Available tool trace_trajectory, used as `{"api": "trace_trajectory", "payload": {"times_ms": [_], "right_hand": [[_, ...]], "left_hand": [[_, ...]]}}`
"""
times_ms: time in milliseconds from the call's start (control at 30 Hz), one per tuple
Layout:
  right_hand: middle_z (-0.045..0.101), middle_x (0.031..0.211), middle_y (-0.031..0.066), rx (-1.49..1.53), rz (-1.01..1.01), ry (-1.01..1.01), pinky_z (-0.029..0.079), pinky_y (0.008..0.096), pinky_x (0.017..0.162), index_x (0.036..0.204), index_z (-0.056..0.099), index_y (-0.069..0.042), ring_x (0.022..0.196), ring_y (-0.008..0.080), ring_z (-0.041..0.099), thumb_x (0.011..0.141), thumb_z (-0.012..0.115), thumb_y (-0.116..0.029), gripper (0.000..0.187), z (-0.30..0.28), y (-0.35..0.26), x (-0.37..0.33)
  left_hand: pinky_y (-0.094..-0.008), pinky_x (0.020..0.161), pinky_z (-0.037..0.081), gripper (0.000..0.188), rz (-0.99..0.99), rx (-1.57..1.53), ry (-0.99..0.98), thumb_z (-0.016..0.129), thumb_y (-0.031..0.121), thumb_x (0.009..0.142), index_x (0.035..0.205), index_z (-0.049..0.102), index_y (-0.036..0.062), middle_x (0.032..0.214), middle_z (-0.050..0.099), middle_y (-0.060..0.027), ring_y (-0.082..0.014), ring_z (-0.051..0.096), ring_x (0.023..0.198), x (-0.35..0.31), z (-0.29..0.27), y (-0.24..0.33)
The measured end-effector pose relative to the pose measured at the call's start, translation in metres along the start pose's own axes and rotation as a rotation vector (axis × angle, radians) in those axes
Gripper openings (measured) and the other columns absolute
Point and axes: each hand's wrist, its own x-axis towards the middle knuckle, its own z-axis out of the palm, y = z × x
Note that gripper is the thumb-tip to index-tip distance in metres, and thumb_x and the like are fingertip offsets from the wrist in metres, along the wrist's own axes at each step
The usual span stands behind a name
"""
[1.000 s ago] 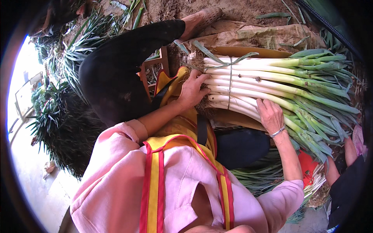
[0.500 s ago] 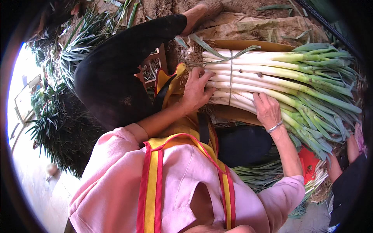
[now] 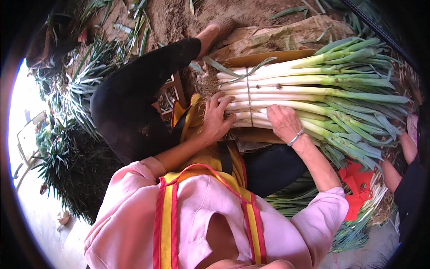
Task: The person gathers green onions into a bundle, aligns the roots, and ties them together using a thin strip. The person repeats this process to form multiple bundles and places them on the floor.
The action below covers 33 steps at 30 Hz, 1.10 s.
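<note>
A thick bundle of leeks lies sideways in front of me, white stalks to the left and green leaves fanning right. A thin tie circles the stalks near their root end, with a green leaf strip knotted at its far side. At the rooted ends is my left hand, thumb and fingers on either side of the nearer stalk ends. Right of the tie, my right hand has its fingers curled onto the nearest white stalks; its fingertips are partly hidden. A silvery bracelet circles that wrist.
Brownish sheeting lies beyond the bundle on bare soil. Dark leafy heaps stand at left, near my bent leg. More leeks and a red piece of material lie at lower right, close to another person's arms.
The view has shifted, so the bundle appears farther left. My right hand has slid along the stalks, closer to the tie. My left hand stays at the root ends.
</note>
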Motion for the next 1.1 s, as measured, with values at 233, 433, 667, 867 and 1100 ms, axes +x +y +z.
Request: {"api": "trace_trajectory", "payload": {"times_ms": [233,433,667,867,1100], "right_hand": [[0.058,0.1,0.0065,-0.095,0.074,0.093,0.046,0.034,0.075,0.099,0.06,-0.011,0.092,0.0187,0.056,0.079,0.051,-0.008,0.022,-0.005,0.003,-0.034],[0.056,0.107,0.0072,-0.397,0.464,0.015,0.04,0.0375,0.087,0.111,0.057,-0.01,0.101,0.0217,0.051,0.071,0.068,-0.02,0.043,-0.057,0.03,-0.126],[0.052,0.08,0.004,-0.442,0.36,0.164,0.039,0.0354,0.075,0.087,0.058,-0.01,0.084,0.021,0.051,0.064,0.07,-0.017,0.026,-0.07,0.046,-0.151],[0.05,0.075,0.0047,-0.431,0.423,0.158,0.04,0.0347,0.073,0.081,0.057,-0.01,0.082,0.0217,0.051,0.069,0.06,-0.011,0.012,-0.08,0.034,-0.142],[0.056,0.077,0.0059,-0.48,0.449,0.224,0.041,0.0386,0.084,0.086,0.063,-0.013,0.086,0.0227,0.053,0.071,0.059,-0.018,0.016,-0.079,0.06,-0.131]], "left_hand": [[-0.0411,0.086,0.041,0.051,0.044,0.399,-0.092,0.068,0.024,0.069,0.116,0.054,0.015,0.115,0.052,-0.0083,-0.0311,0.05,0.104,0.013,-0.016,0.008],[-0.038,0.082,0.045,0.028,0.379,0.389,-0.113,0.065,0.018,0.075,0.103,0.063,0.012,0.103,0.06,-0.0064,-0.0253,0.056,0.095,0.044,-0.014,0.06],[-0.0377,0.08,0.044,0.041,0.987,0.352,-0.035,0.058,0.009,0.076,0.116,0.052,0.0098,0.103,0.056,-0.0077,-0.0245,0.05,0.099,0.094,0.122,0.164],[-0.0413,0.058,0.046,0.049,0.965,0.174,-0.11,0.06,0.007,0.065,0.113,0.052,0.0109,0.081,0.053,-0.0091,-0.0287,0.059,0.073,0.122,0.151,0.195],[-0.0405,0.057,0.05,0.043,0.916,-0.05,-0.04,0.062,0.009,0.064,0.107,0.059,0.0117,0.079,0.056,-0.0095,-0.0303,0.06,0.068,0.133,0.123,0.201]]}}
